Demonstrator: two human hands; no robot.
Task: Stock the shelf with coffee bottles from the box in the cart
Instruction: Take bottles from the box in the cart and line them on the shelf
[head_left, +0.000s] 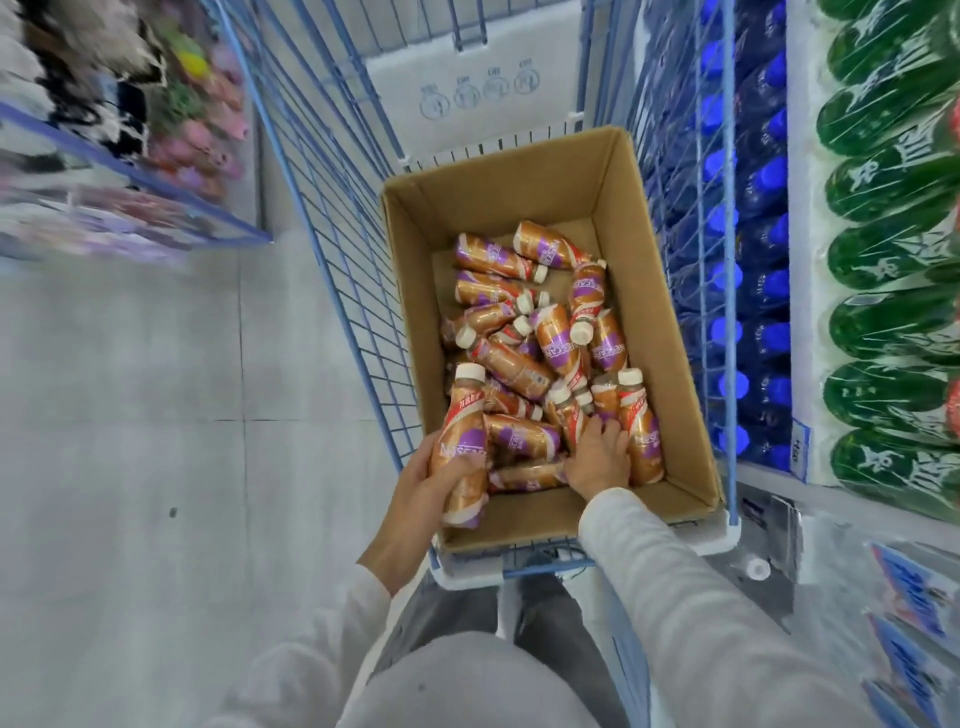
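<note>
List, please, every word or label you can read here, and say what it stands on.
"NESCAFE": coffee bottle in the left hand, and others in the box.
Red strip on that bottle: too blurred.
Captions on the white panel: too small.
Marks on the green bottles and blue signs: unreadable.

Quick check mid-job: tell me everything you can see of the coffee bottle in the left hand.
The held bottle is small and plastic-looking, with a white screw cap and a glossy brown, purple and red sleeve with white lettering. It stands roughly upright, cap away from the person, at the near left corner of the cardboard box. The left hand grips its lower half, fingers curled round the label. Whether it touches neighbouring bottles is unclear.
</note>
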